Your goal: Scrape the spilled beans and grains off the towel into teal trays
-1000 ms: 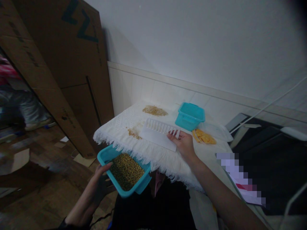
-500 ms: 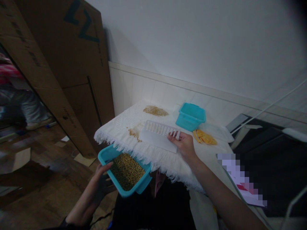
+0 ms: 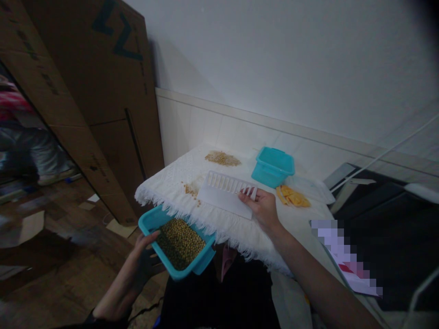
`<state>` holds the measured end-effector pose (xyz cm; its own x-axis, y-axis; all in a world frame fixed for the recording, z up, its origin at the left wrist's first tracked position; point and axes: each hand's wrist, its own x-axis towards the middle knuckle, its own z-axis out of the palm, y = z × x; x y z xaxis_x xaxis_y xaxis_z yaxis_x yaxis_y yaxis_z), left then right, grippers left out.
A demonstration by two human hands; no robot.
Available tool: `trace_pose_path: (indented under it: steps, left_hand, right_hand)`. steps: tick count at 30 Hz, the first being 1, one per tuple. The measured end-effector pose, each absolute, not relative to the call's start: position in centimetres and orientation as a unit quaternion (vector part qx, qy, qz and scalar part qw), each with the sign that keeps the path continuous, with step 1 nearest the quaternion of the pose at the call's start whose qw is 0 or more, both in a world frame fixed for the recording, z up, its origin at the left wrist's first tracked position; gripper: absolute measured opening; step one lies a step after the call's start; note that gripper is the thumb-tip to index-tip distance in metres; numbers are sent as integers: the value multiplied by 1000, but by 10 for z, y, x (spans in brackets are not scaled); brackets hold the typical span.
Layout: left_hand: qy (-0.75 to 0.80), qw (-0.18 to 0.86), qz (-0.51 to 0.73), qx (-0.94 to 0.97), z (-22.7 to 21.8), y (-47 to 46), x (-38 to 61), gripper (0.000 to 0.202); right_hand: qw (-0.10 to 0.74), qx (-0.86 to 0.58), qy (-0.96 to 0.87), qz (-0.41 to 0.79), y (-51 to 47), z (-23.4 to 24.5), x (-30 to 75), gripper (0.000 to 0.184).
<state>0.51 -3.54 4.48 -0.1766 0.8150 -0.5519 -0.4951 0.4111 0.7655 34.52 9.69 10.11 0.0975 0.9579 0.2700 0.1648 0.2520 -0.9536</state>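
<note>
Pinching the right end of a white slotted plastic plate between thumb and fingers of the right hand, and holding a turquoise tub of yellowish beans by its left rim in the left hand, with thumb over the rim. Lying with long axis roughly along the front edge of the cloth-covered table, slots to the far side. Just off the plate's free left end, near that edge: loose beans, slightly closer to the left hand. Below the fringed edge: the tub, tilted.
</note>
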Motion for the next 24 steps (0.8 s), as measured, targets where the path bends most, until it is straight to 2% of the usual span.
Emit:
trace_pose_path:
  steps: [6,12,17,24]
  left_hand:
    - [559,628,524,137,42,-35,5,76]
    - [563,626,519,149,38,-34,3,81]
    - [572,629,510,131,38,-32,3,88]
    - [562,629,519,137,41,-34,4,80]
  right_hand:
    - [558,-490,-572,347,98,97,333,54]
    - [538,-470,-581,390,91,102,331,48]
    - [562,-491,-543,386,96,105,336,53]
    - [560,-503,-548,364,99,106,330,60]
